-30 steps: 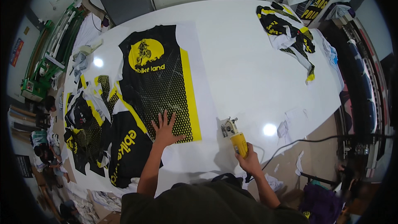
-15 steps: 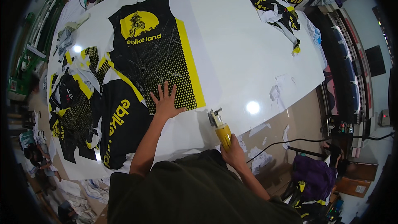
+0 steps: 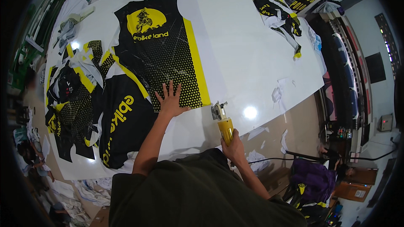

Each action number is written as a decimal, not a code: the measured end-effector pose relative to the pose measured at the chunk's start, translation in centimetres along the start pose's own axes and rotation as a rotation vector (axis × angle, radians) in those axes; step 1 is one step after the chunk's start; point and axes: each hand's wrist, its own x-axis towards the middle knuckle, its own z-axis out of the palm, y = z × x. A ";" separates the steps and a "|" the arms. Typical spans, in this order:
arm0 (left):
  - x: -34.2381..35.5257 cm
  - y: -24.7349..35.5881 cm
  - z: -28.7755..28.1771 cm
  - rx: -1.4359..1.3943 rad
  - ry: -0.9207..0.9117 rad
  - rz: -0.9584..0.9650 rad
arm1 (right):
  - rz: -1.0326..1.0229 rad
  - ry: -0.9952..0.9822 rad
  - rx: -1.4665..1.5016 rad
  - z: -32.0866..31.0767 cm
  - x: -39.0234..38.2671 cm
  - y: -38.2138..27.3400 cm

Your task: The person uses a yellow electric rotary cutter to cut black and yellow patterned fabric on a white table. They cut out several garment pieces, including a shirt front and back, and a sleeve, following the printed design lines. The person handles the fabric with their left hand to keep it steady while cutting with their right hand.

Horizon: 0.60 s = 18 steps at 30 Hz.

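My left hand (image 3: 171,103) lies flat with its fingers spread on the lower edge of a black and yellow printed fabric panel (image 3: 155,54). The panel has a round yellow motif, a dotted fade and a yellow strip down its right side. In my right hand (image 3: 233,148) is a yellow electric cloth cutter (image 3: 225,130), gripped round its body. Its metal head (image 3: 219,111) is at the table, just beyond the panel's lower right corner. Left of my left arm lies a second black piece (image 3: 126,117) with yellow lettering.
Crumpled black, yellow and white cut pieces (image 3: 73,101) cover the table's left side; another bunch (image 3: 277,17) lies far right. A white scrap (image 3: 276,94) rests near the right edge of the white table (image 3: 235,54). A black cable (image 3: 273,159) trails right past a purple cloth (image 3: 311,180).
The cloth cutter in my right hand has shifted slightly left and up, closer to the panel's corner. My left hand stays spread on the panel. The view has shifted a little.
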 end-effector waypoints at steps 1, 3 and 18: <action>-0.1 0.1 -0.1 -0.001 0.001 -0.002 | -0.002 0.003 0.007 0.1 0.0 0.1; -0.1 0.1 -0.2 -0.009 0.000 -0.001 | -0.009 0.007 0.021 0.2 0.0 0.2; -2.1 3.6 0.0 -0.595 0.189 0.600 | -0.290 -0.180 -0.137 -3.3 0.1 4.2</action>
